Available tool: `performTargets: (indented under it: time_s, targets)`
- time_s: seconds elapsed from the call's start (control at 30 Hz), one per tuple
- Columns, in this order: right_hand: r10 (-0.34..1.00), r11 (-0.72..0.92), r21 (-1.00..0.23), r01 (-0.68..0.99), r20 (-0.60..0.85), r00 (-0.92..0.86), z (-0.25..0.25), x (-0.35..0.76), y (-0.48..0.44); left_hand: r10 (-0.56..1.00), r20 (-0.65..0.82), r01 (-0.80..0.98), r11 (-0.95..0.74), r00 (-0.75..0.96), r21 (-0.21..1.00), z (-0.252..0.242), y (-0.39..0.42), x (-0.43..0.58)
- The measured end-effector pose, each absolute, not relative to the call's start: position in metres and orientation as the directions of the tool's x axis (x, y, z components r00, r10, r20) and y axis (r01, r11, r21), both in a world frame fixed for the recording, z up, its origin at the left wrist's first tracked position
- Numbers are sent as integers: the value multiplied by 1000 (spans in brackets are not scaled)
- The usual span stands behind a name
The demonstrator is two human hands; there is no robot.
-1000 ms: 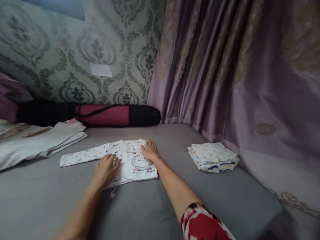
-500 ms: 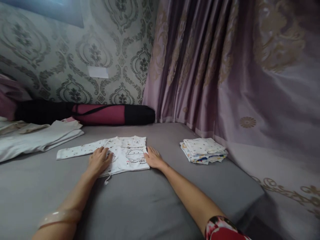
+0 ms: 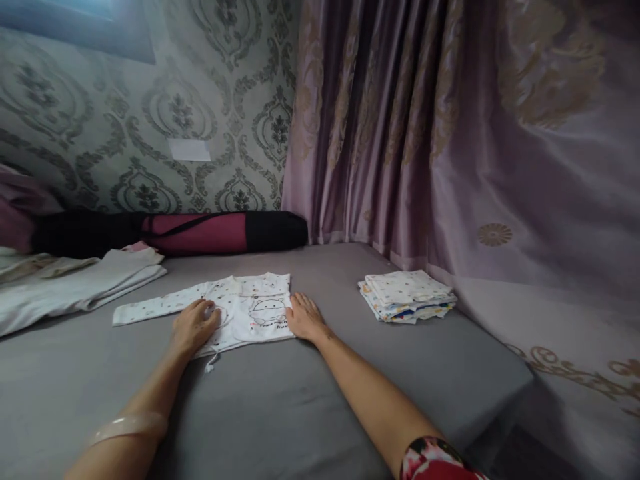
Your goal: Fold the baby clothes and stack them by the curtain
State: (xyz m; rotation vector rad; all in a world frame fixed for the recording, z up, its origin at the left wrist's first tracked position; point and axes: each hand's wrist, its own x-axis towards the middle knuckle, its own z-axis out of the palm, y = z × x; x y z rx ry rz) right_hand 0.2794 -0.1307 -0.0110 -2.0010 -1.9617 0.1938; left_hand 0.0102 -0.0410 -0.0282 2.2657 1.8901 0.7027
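A small white baby shirt [image 3: 265, 330] with a cartoon animal and lettering on its front lies on the grey bed sheet. One long sleeve stretches out to the left; on the right side no sleeve shows. My left hand [image 3: 194, 327] rests on the shirt's left side near the sleeve, its fingers slightly bent and apart. A thin white tie hangs from the lower edge beside it. Against the right edge lies my right hand [image 3: 305, 318], flat, with its fingers stretched out and the fingertips touching the cloth.
A stack of folded patterned baby clothes [image 3: 407, 297] sits to the right on the bed [image 3: 280, 413]. White garments [image 3: 85, 283] lie loosely at the left. A long black and maroon bag [image 3: 200, 233] runs along the wall. Purple curtains [image 3: 360, 133] hang beside the bed's right edge.
The view has shifted slightly. Both hands stay on the shirt, with the left hand a little lower and the right hand still at the right edge. The shirt keeps its shape.
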Motion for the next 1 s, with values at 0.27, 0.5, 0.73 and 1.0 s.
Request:
performTargets:
  time_s: [0.27,0.5,0.73,1.0]
  targets:
    - [986,26,-328,944,163,30,-10,280,-133,953,271,908,-230,137,350,-27,-41,9]
    - [982,35,-325,945,188,28,-11,280,-134,948,288,908,-237,138,345,-30,-37,7]
    - [983,38,-315,949,182,21,-10,281,-134,950,280,906,-233,135,354,-29,-37,7]
    - [984,35,-300,953,176,19,-9,281,-135,949,283,898,-240,137,370,-30,-37,7]
